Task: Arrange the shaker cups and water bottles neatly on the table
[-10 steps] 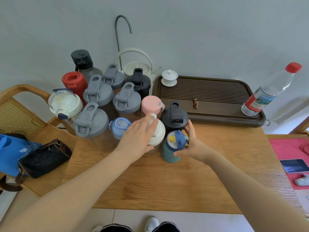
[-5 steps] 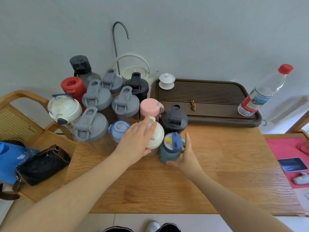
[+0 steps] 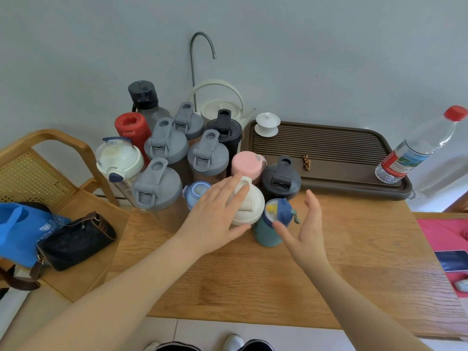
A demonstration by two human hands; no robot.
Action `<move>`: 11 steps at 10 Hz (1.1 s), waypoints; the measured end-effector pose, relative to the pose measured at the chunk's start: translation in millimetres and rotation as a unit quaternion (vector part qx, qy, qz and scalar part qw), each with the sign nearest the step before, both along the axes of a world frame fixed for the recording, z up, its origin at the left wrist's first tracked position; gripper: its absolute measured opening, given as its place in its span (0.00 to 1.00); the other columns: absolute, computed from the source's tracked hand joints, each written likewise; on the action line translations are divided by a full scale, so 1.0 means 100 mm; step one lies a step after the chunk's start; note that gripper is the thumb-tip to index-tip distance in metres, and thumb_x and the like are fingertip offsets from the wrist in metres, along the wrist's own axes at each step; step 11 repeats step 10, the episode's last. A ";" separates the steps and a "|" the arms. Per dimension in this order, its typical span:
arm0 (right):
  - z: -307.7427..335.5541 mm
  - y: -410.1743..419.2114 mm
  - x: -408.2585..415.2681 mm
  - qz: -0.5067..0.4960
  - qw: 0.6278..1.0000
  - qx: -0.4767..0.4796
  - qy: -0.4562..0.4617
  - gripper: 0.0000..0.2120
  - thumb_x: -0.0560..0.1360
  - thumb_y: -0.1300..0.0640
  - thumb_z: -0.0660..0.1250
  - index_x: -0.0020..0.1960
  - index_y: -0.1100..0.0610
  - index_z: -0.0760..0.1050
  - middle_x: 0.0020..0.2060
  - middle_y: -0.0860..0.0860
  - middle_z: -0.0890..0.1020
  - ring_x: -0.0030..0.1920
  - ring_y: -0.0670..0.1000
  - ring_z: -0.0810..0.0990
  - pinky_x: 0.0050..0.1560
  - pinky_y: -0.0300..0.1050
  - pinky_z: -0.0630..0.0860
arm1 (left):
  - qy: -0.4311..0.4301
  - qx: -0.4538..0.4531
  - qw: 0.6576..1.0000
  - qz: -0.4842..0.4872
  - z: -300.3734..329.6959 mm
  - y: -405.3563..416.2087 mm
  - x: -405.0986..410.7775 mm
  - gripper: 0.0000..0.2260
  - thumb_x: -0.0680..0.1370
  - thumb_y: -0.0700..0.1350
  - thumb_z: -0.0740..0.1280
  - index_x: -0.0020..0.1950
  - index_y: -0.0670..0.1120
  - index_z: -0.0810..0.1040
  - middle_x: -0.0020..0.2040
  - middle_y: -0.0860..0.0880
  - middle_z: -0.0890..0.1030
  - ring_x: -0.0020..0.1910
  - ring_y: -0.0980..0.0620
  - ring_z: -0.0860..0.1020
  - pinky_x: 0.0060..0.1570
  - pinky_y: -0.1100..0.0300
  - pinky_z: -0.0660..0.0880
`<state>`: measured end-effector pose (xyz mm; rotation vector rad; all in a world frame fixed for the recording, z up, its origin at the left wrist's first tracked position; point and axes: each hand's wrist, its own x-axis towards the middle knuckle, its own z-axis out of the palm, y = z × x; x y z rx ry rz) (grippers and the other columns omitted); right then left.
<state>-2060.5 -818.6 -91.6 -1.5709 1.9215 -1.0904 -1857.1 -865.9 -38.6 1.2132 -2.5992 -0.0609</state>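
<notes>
A cluster of shaker cups and bottles stands at the table's back left: grey-lidded shakers (image 3: 157, 188), a red bottle (image 3: 129, 125), a pink cup (image 3: 247, 163), a black shaker (image 3: 281, 181) and others. My left hand (image 3: 215, 214) lies flat on the white-lidded shaker (image 3: 249, 209), fingers spread, thumb at its front rim. The teal bottle with a blue lid (image 3: 267, 231) stands upright right beside it. My right hand (image 3: 306, 231) is open just right of the teal bottle, with its thumb tip close to it. A clear water bottle with a red cap (image 3: 415, 150) stands on the tea tray's right end.
The dark tea tray (image 3: 329, 153) holds a white lidded cup (image 3: 268, 122). A white kettle (image 3: 217, 107) stands under a curved spout behind the cluster. A chair at the left carries a blue bag (image 3: 20, 231) and a black bag (image 3: 76, 239). Bare wooden table (image 3: 329, 262) lies in front.
My right hand has let go of the teal bottle and drawn back slightly to the right, now open. The left hand has stayed on the white lid.
</notes>
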 end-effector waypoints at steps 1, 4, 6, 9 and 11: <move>0.26 -0.09 0.22 0.054 0.982 -0.122 0.132 0.39 0.69 0.40 0.63 0.72 0.56 0.54 0.73 0.57 0.59 0.73 0.51 0.55 0.72 0.55 0.56 | 0.086 -0.101 0.991 0.016 0.16 0.02 0.38 0.24 0.73 0.52 0.61 0.66 0.43 0.65 0.69 0.39 0.68 0.68 0.44 0.63 0.67 0.51 0.61; 0.27 -0.39 1.07 0.103 0.911 -0.074 0.392 0.41 0.67 0.35 0.55 0.73 0.55 0.52 0.74 0.56 0.59 0.73 0.55 0.50 0.73 0.56 0.44 | 0.299 0.033 0.901 0.314 0.26 -0.36 1.63 0.31 0.75 0.50 0.66 0.72 0.41 0.56 0.76 0.40 0.49 0.75 0.44 0.48 0.71 0.49 0.49; 0.25 -0.43 1.51 0.095 0.867 -0.138 0.470 0.42 0.63 0.42 0.72 0.71 0.54 0.59 0.70 0.57 0.68 0.70 0.57 0.60 0.70 0.60 0.56 | 0.454 0.282 0.796 0.285 0.22 -0.69 1.82 0.34 0.76 0.51 0.65 0.74 0.46 0.49 0.74 0.46 0.58 0.71 0.47 0.60 0.67 0.53 0.59; 0.13 -0.42 1.74 0.014 0.846 -0.058 0.530 0.45 0.56 0.48 0.79 0.68 0.56 0.62 0.65 0.59 0.75 0.62 0.59 0.77 0.61 0.60 0.72 | 0.415 0.261 0.846 0.209 0.18 -0.80 1.96 0.27 0.75 0.45 0.67 0.70 0.44 0.59 0.61 0.48 0.68 0.57 0.53 0.68 0.52 0.58 0.66; 0.18 -0.39 1.82 -0.012 0.860 -0.058 0.507 0.44 0.60 0.47 0.77 0.69 0.55 0.60 0.67 0.58 0.73 0.66 0.59 0.73 0.67 0.59 0.66 | 0.378 0.235 0.870 0.213 0.21 -0.80 2.06 0.30 0.75 0.46 0.66 0.72 0.43 0.54 0.71 0.44 0.63 0.67 0.47 0.64 0.63 0.53 0.64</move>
